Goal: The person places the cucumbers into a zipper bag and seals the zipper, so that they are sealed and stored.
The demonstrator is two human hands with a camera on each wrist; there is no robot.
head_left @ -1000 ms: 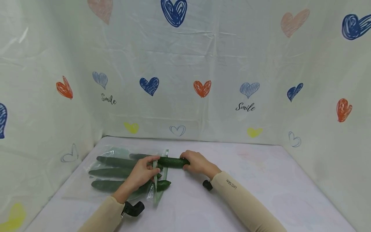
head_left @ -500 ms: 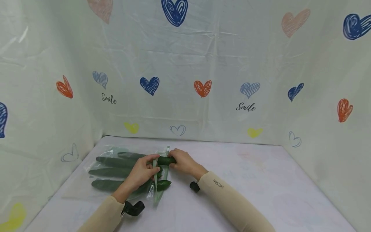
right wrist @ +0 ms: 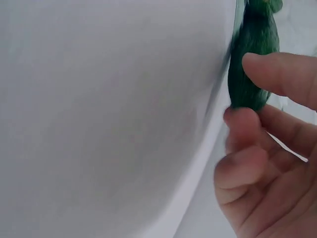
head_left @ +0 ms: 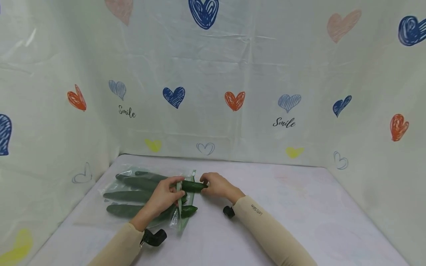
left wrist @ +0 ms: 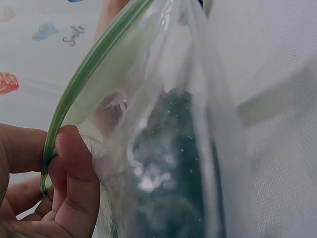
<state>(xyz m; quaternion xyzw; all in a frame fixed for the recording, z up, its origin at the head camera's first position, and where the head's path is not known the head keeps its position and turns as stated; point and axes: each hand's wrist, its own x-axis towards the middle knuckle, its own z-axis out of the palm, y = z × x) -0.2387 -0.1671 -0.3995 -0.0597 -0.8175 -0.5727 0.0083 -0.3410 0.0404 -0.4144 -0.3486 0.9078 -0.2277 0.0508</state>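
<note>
A clear zip bag [head_left: 110,218] with a green zip edge lies at the left of the table with several cucumbers [head_left: 128,195] inside. My left hand [head_left: 164,197] pinches the bag's rim near its mouth; in the left wrist view, thumb and fingers grip the green strip [left wrist: 74,94]. A dark green cucumber [head_left: 194,186] sticks partly out of the mouth. My right hand [head_left: 217,186] holds its outer end; in the right wrist view, the thumb [right wrist: 277,74] lies along the cucumber [right wrist: 252,59] and a fingertip touches its tip. Another cucumber end [head_left: 189,211] pokes out nearer me.
The white table [head_left: 283,214] stretches right of the bag. A white curtain [head_left: 259,74] printed with hearts encloses the back and sides. Black wrist cameras [head_left: 154,237] hang beneath both wrists, the left one close to the bag's near side.
The right hand first moved left, sliding the cucumber further into the bag, then shifted slightly back right along it. The left hand has stayed at the bag's rim.
</note>
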